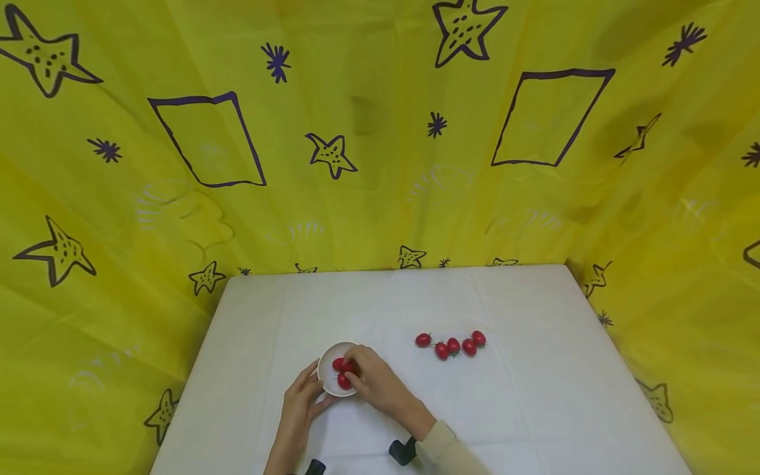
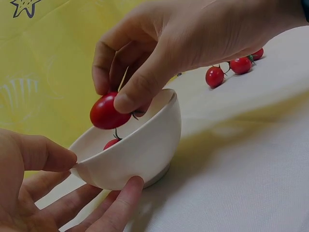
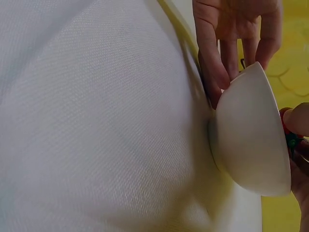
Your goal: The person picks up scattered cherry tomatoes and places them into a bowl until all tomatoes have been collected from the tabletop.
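Note:
A small white bowl stands on the table, left of its middle. My left hand holds it from the left side, with one fingertip at the rim and other fingers spread along the outer wall. Over the bowl's opening, the thumb and fingers of my right hand pinch a red cherry tomato with a thin stalk. Inside lie other cherry tomatoes; the near wall hides most of them in the left wrist view. In the right wrist view the bowl covers much of the held tomato.
Several cherry tomatoes with green stalks lie in a loose row on the white tablecloth, to the right of the bowl. A yellow curtain with stars and frames drawn on it surrounds the table's back and sides.

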`<control>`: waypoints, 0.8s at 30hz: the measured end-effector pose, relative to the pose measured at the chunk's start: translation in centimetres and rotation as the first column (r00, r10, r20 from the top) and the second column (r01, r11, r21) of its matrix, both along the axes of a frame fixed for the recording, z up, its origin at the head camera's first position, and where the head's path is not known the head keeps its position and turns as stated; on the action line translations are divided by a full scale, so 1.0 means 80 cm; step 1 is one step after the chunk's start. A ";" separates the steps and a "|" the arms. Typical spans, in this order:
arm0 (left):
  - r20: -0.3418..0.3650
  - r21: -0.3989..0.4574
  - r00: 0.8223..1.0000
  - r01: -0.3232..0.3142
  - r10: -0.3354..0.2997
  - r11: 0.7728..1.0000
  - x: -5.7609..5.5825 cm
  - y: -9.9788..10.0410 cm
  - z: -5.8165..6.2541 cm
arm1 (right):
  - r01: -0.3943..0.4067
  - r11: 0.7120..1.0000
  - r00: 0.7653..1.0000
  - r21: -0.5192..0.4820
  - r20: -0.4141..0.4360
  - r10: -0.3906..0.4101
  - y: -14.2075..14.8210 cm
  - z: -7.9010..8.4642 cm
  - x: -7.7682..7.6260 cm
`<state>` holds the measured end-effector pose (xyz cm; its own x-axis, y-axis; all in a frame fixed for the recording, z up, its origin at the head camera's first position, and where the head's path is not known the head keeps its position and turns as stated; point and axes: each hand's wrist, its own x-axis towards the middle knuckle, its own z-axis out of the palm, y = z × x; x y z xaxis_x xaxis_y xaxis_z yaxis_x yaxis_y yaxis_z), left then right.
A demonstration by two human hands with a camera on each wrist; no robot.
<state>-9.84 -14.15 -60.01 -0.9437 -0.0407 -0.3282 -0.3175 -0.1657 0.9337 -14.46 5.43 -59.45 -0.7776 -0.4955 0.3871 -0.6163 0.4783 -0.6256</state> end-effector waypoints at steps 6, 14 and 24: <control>0.002 0.001 1.000 0.001 -0.001 1.000 0.000 -0.001 0.002 | -0.016 0.999 1.000 0.044 -0.002 0.016 -0.005 -0.002 -0.001; -0.005 0.024 1.000 0.004 -0.004 1.000 0.001 0.000 0.002 | -0.021 0.997 0.996 0.070 -0.087 0.027 -0.006 -0.005 -0.004; -0.011 0.026 1.000 0.006 -0.006 1.000 0.001 -0.002 0.001 | -0.028 0.995 0.995 0.095 -0.090 0.036 -0.006 -0.004 -0.003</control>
<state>-9.76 -14.27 -59.90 -0.9475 -0.0265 -0.3187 -0.3083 -0.1886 0.9324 -14.73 4.94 -59.77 -0.7244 -0.5570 0.4062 -0.6845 0.5114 -0.5195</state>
